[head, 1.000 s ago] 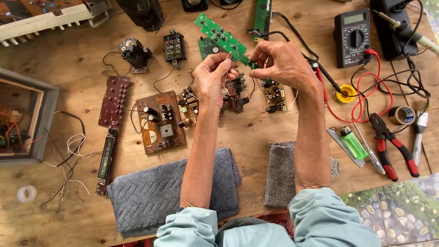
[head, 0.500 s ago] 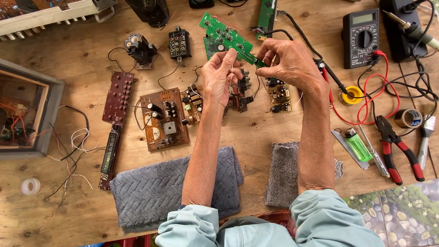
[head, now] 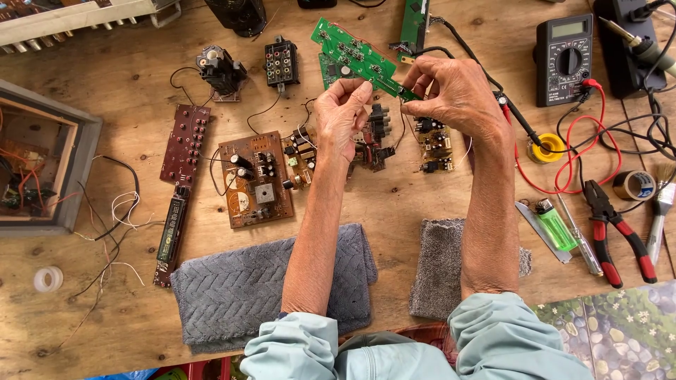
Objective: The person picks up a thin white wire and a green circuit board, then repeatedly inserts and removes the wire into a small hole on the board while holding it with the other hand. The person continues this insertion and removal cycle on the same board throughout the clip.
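Both hands are raised over the middle of a wooden workbench (head: 98, 84). My right hand (head: 454, 91) pinches the near end of a long green circuit board (head: 355, 55), which slants up and to the left. My left hand (head: 343, 112) touches the board's lower edge with fingertips close together. Below the hands lie several small brown boards with black connectors (head: 373, 137) and a yellowish board (head: 435, 144).
A brown circuit board (head: 253, 179), a dark red button board (head: 184, 144) and a display strip (head: 171, 229) lie left. Two grey towels (head: 239, 288) sit near me. A multimeter (head: 565, 49), red-handled pliers (head: 616, 229), green lighter (head: 556, 225), tape roll (head: 634, 185) lie right. An open wooden case (head: 42, 162) stands far left.
The view has shifted slightly; my hands stay on the green board, with the fingers adjusting their grip at its near end.
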